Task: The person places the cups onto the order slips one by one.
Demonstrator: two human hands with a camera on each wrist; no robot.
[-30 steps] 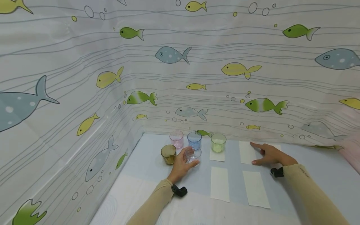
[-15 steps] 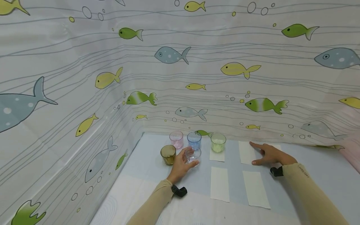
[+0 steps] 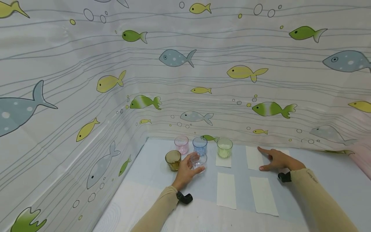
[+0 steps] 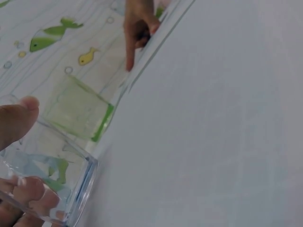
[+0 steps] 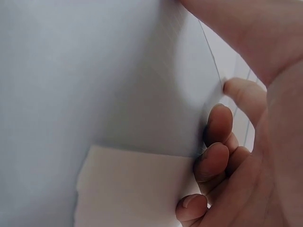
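Observation:
My left hand (image 3: pixel 185 170) holds a clear glass (image 3: pixel 199 161), with the thumb (image 4: pixel 19 119) on one side and curled fingers on the other. Beside that hand stands an amber glass (image 3: pixel 173 161). Behind are a pink glass (image 3: pixel 181 145), a blue glass (image 3: pixel 200 145) and a green glass (image 3: pixel 224 149), which stands on a white paper piece (image 3: pixel 223 162). My right hand (image 3: pixel 279 160) rests at another paper piece (image 3: pixel 255 158). Its index finger and thumb stretch to the paper's right edge; the other fingers are loosely curled and hold nothing.
Two more paper pieces lie nearer on the table, one on the left (image 3: pixel 226 190) and one on the right (image 3: pixel 264 196). A further paper piece (image 3: pixel 286 151) is partly hidden behind the right hand. A fish-patterned curtain (image 3: pixel 185 74) encloses the table's back and left.

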